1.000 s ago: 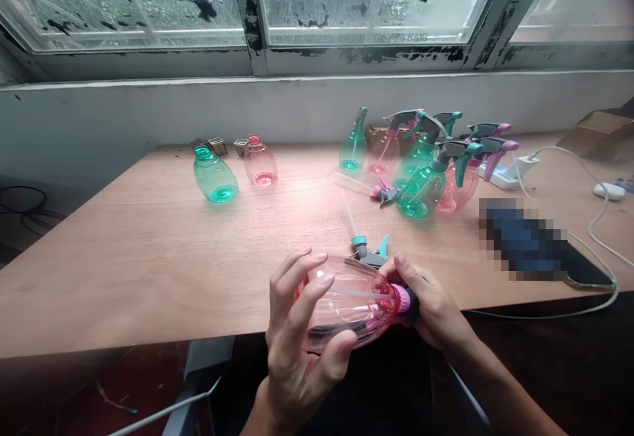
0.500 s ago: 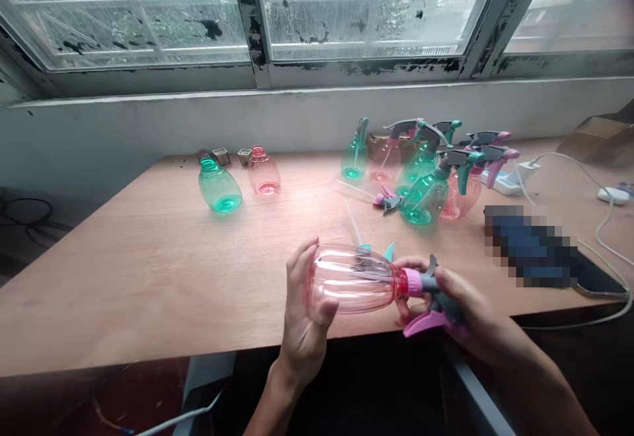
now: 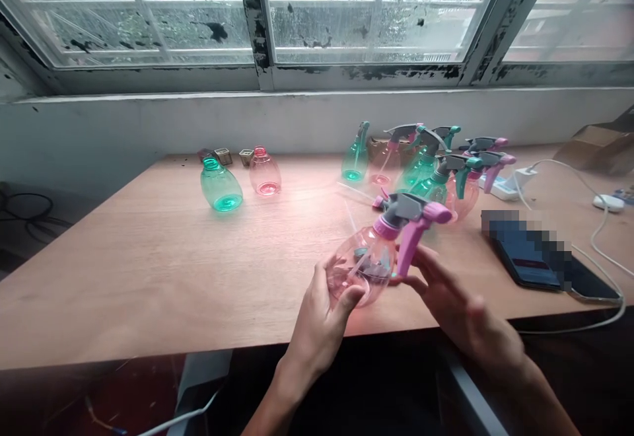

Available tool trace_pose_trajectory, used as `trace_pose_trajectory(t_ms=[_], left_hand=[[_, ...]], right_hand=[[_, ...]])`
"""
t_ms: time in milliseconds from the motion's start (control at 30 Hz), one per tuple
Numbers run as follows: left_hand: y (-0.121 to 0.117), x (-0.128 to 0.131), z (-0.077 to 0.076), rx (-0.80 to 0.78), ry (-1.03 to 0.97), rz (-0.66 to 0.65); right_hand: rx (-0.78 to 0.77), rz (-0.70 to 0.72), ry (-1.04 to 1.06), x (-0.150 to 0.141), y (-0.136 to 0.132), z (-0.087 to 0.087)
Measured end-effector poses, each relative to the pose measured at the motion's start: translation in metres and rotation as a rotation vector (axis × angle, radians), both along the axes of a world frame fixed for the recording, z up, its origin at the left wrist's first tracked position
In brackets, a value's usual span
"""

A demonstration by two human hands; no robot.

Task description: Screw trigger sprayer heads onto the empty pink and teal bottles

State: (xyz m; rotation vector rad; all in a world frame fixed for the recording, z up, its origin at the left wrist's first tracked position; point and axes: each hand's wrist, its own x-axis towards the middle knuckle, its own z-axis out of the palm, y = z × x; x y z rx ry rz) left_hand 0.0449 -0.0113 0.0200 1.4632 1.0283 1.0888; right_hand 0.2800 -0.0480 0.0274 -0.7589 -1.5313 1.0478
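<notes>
A clear pink spray bottle (image 3: 369,251) with a grey and pink trigger head is tilted over the table's front part. My left hand (image 3: 324,314) is wrapped round its lower body, thumb in front. Beside its right side, my right hand (image 3: 458,304) has its fingers stretched out and apart; whether a fingertip touches the bottle I cannot tell. Behind the held bottle, and partly seen through it, lies a loose grey and teal spray head. Another loose spray head (image 3: 379,202), pink and grey, lies farther back, largely covered by the held bottle's trigger head.
A green bottle (image 3: 221,188) and a pink bottle (image 3: 265,173), both without heads, stand back left. Several green and pink spray bottles (image 3: 421,168) with heads stand back right. Phones (image 3: 532,261), a power strip (image 3: 505,185) and white cables lie on the right of the wooden table (image 3: 148,271).
The pink spray bottle has turned from lying sideways to nearly upright. My right hand has let go of its trigger head and opened; my left hand has kept hold of the body.
</notes>
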Motion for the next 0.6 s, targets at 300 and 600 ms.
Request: trace_pose_trajectory(t_ms=[300,600], left_hand=[[0.002,0.006,-0.012,0.544,0.510,0.031],[0.003,0.007,-0.012,0.641,0.786,-0.120]], right_hand=[[-0.009,-0.477,-0.151,-0.019,0.013,-0.012],[0.008,-0.919,-0.098,0.021,0.024,-0.003]])
